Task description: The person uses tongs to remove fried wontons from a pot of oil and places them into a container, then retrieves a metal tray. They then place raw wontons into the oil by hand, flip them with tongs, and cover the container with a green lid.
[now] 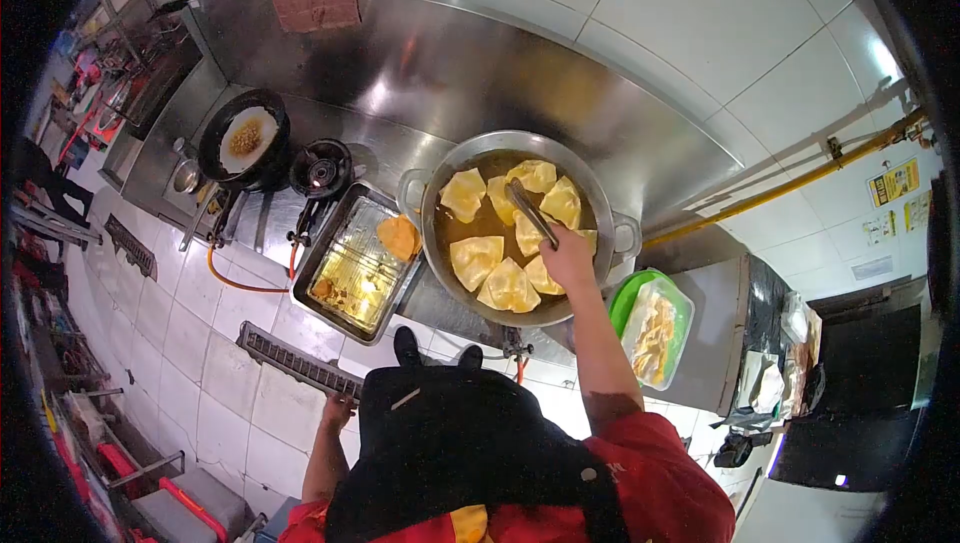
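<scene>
My right hand (570, 261) is closed around metal tongs (532, 215), whose far end reaches down among the frying pieces in a large two-handled pan (432, 261). Several pale yellow, folded dough pieces (477, 261) float there in brown oil. Away from the pan, my left hand (338, 411) hangs low at my side above the floor, its fingers loosely bent with nothing seen in them. Left of the pan is a rectangular metal tray (345, 268) with a wire rack; one orange-brown fried piece (399, 238) lies at its edge by the pan.
A green-and-clear plastic tub (676, 328) with pale pieces stands right of the pan. To the left are a bare gas burner (321, 169) and a black wok (212, 148). A yellow pipe (790, 185) runs along the wall. A floor drain grate (300, 363) lies below.
</scene>
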